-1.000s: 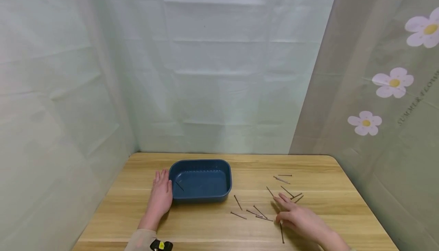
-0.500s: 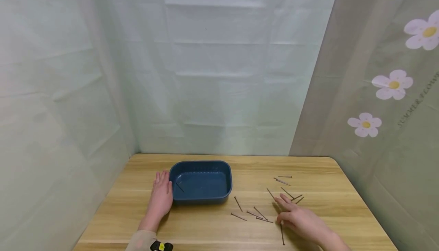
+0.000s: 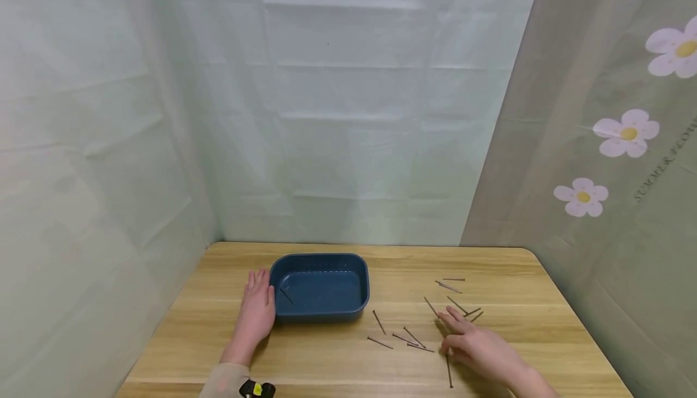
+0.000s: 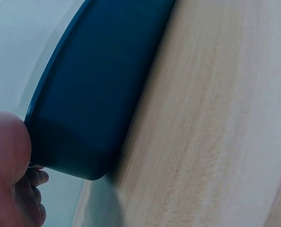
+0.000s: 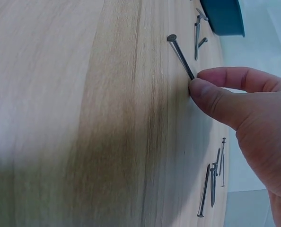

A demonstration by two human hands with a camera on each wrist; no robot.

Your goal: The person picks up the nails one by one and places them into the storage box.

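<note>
**Right hand pinches a nail near the worktop's front edge**

The right hand point(image 3: 479, 349) pinches a nail point(image 5: 181, 57) lying on the worktop point(image 3: 327, 362). The left hand point(image 3: 256, 313), fingers flat and released, rests against the blue tray point(image 3: 320, 316), which holds one nail.

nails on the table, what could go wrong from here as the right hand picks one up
The right hand pinches only the tip of a nail lying flat on the table, so the thin shank may slip or pivot out. Other nails lie scattered nearby; the hand could nudge them, perhaps toward the table edge. The left hand merely rests against the blue tray, which already holds one nail, so a bump might still slide it.
</note>
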